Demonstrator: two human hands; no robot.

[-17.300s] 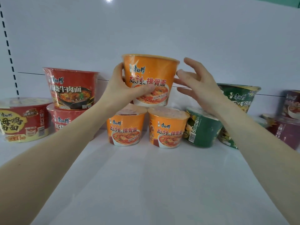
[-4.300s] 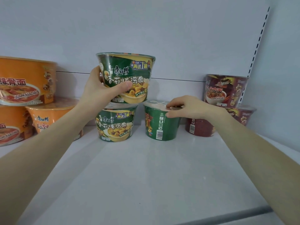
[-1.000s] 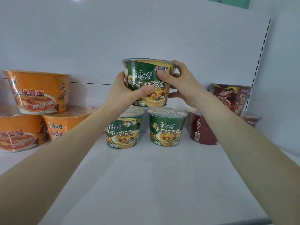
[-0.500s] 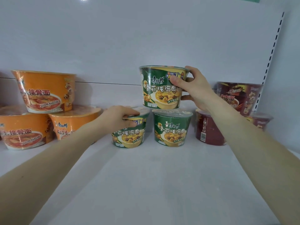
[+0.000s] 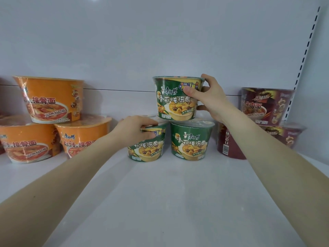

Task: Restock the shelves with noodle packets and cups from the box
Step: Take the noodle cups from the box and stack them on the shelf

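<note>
Three green noodle cups stand in a small pyramid on the white shelf [image 5: 169, 202]. The top green cup [image 5: 173, 102] sits across the two below. My right hand [image 5: 208, 98] grips its right side, thumb on the front and fingers behind. My left hand [image 5: 135, 131] grips the rim of the lower left green cup [image 5: 147, 150], thumb on the front wall and fingers over the lid. The lower right green cup [image 5: 191, 141] stands free between my arms.
Three orange cups [image 5: 51, 98] are stacked at the left. Dark red cups [image 5: 267, 106] are stacked at the right, near the slotted shelf upright [image 5: 304, 56]. The white back panel rises behind all the stacks.
Both hands keep their holds since half a second ago. A second ago my left hand was on the top cup; it then dropped to the lower left cup.
</note>
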